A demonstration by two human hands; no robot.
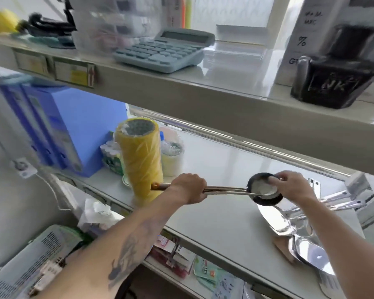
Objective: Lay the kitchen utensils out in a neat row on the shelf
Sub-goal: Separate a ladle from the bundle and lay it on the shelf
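Steel ladle (235, 189) hangs level above the shelf (220, 223), its handle running parallel to the front edge; your left hand (189, 188) grips the handle, your right hand (294, 185) pinches the bowl, nearer the spatulas (289, 225) at the right end.

Both forearms were bare, no sleeves in frame. The left forearm (125, 240), crossing the lower left of the frame, carried dark tattoo markings; both hands wore no gloves.

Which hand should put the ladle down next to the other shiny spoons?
Probably the right hand. It holds the ladle by its bowl, nearest the shiny utensils lying on the shelf. The left hand grips the handle, farther away.
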